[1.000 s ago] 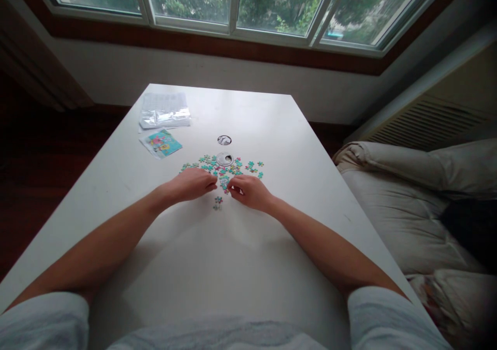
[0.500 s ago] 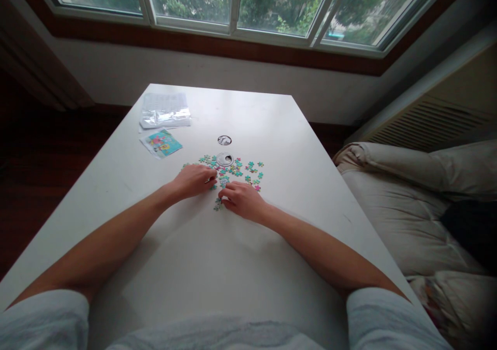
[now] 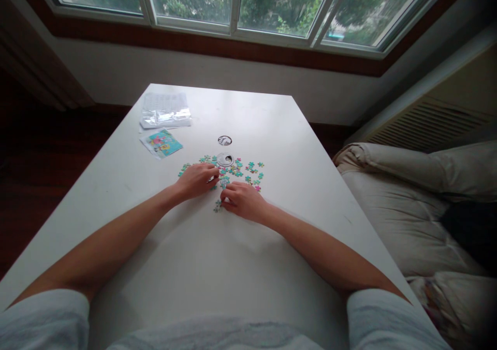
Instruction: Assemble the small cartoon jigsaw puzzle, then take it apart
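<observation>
Small colourful jigsaw puzzle pieces [image 3: 236, 173] lie scattered in the middle of the white table. My left hand [image 3: 198, 179] rests at the left side of the spread, fingers bent together over the pieces; what they grip, if anything, is too small to make out. Close to its right, my right hand [image 3: 244, 200] is closed, thumb and fingertips pinching at a small puzzle piece. Just left of those fingertips sits a small cluster of pieces [image 3: 218, 207], greyish-green and apart from the others. Part of the spread is hidden under both hands.
A round metal-looking disc [image 3: 225, 159] lies among the far pieces, with a second round disc [image 3: 224, 140] behind it. To the left are a colourful picture card [image 3: 162, 143] and a clear plastic packet [image 3: 165, 111]. A beige sofa [image 3: 388, 205] stands right of the table [image 3: 217, 277].
My left hand has shifted slightly right, uncovering a few pieces at the left edge of the spread. My right fingertips have moved a little down and right.
</observation>
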Demonstrator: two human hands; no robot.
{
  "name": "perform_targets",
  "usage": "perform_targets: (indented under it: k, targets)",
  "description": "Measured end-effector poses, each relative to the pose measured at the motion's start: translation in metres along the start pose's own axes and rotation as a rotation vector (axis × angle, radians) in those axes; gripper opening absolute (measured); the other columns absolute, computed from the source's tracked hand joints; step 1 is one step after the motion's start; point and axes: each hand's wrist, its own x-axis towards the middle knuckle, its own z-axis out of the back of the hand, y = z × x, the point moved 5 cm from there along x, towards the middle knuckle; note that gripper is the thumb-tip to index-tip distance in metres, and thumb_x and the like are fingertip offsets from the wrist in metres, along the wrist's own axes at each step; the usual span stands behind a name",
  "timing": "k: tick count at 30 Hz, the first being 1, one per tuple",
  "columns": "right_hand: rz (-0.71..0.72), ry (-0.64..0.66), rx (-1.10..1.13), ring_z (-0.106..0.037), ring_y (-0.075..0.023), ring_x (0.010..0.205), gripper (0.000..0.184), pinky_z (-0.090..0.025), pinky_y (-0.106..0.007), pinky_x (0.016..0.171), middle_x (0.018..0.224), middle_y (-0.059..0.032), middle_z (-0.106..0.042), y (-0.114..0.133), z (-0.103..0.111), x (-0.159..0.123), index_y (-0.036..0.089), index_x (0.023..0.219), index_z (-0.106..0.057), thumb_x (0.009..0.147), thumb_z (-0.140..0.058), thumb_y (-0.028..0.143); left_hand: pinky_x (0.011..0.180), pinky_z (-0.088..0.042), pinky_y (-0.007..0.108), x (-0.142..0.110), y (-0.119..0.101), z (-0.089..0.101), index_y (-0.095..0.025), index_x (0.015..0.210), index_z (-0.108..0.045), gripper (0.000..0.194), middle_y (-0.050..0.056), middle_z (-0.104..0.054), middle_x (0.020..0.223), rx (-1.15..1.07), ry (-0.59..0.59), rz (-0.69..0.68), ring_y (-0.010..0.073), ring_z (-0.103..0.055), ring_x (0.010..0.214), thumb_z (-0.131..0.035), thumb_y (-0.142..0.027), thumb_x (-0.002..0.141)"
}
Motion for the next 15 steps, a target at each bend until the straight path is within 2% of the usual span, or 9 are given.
perform_targets:
  k: [3, 8, 12, 15]
  targets:
    - [0.017, -0.008, -0.008, -0.056, -0.0188, 0.084, 0.014, -0.038, -0.03, 0.077, 0.088, -0.0045, -0.066, 0.0001, -0.0003, -0.0005, 0.021, 0.094, -0.067, 0.099, -0.059, 0.031, 0.073, -0.045, 0.03, -0.0001, 0.0006, -0.0006, -0.021, 0.09, -0.063, 0.019, 0.005, -0.068, 0.093, -0.001, -0.007, -0.006, 0.0204, -0.063, 0.086, -0.047, -0.028, 0.098]
    - [0.109, 0.014, -0.01, -0.057, -0.0193, 0.087, 0.017, -0.038, -0.031, 0.08, 0.093, -0.0055, -0.067, 0.0047, 0.0002, -0.0011, 0.022, 0.11, -0.068, 0.1, -0.054, 0.023, 0.075, -0.045, 0.03, 0.0001, 0.0043, -0.0041, -0.021, 0.09, -0.064, 0.02, 0.005, -0.068, 0.093, -0.015, -0.01, 0.006, 0.0201, -0.062, 0.087, -0.048, -0.029, 0.098]
    - [0.113, 0.035, -0.035, -0.056, -0.0192, 0.086, 0.012, -0.038, -0.031, 0.08, 0.09, -0.0049, -0.066, 0.0052, -0.0002, -0.0009, 0.022, 0.104, -0.068, 0.097, -0.058, 0.024, 0.076, -0.046, 0.03, 0.0005, 0.0058, -0.0058, -0.021, 0.09, -0.064, 0.019, 0.005, -0.067, 0.093, -0.015, -0.01, 0.012, 0.0201, -0.062, 0.087, -0.048, -0.029, 0.098]
    - [0.06, 0.026, -0.046, -0.055, -0.0196, 0.084, 0.015, -0.037, -0.031, 0.078, 0.088, -0.0052, -0.067, 0.0026, 0.0014, -0.0003, 0.02, 0.096, -0.066, 0.096, -0.063, 0.035, 0.077, -0.046, 0.031, 0.0007, 0.0048, -0.0051, -0.021, 0.09, -0.065, 0.021, 0.005, -0.067, 0.093, -0.02, -0.003, 0.008, 0.0201, -0.062, 0.087, -0.047, -0.029, 0.098]
